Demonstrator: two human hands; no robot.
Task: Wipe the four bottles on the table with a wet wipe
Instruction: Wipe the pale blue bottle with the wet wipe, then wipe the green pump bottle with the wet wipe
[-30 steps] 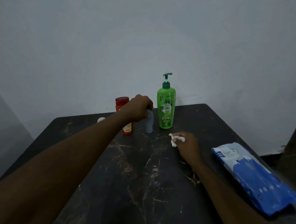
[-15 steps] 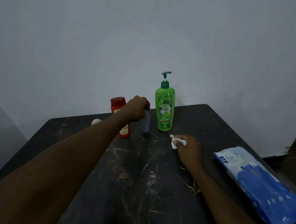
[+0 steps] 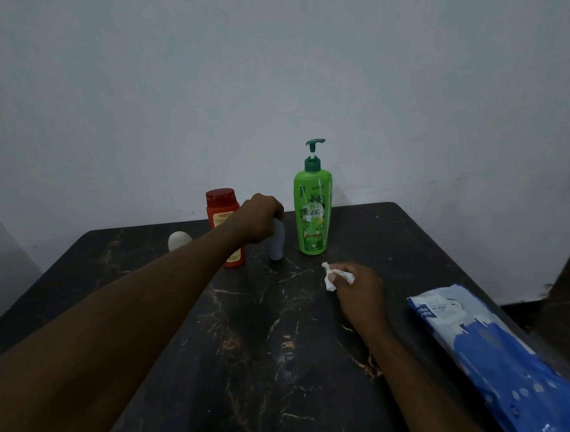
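A plain pale wall [image 3: 267, 82] rises behind a dark, marble-veined tabletop [image 3: 286, 350] in dim light, seen from the head camera of a person reaching across it with both bare arms.

Four bottles stand in a loose row near the far edge. A tall green pump bottle [image 3: 314, 213] is upright at the right end of the row, its dark green pump head pointing right. Just to its left stands a small grey-blue bottle [image 3: 276, 241], and beside that a red bottle [image 3: 221, 208] with a red cap and a pale label, its lower part hidden by the forearm. Farthest left, apart from the others, is a white bottle [image 3: 179, 240], of which only the rounded top shows above the arm.

The left hand [image 3: 260, 219] is curled over the top of the grey-blue bottle and grips it, the bottle's base on the tabletop. The bottle leans slightly; its cap is covered by the fingers and cannot be seen.

The right hand [image 3: 359, 286] rests on the tabletop in front of the green pump bottle, not touching it, and pinches a crumpled white wet wipe [image 3: 330, 276] between thumb and fingers. The wipe sticks out to the left of the knuckles, close to the tabletop.

A blue and white pack of wipes [image 3: 502, 352] lies flat along the tabletop's right edge, near the right forearm, with its far end white and printed.
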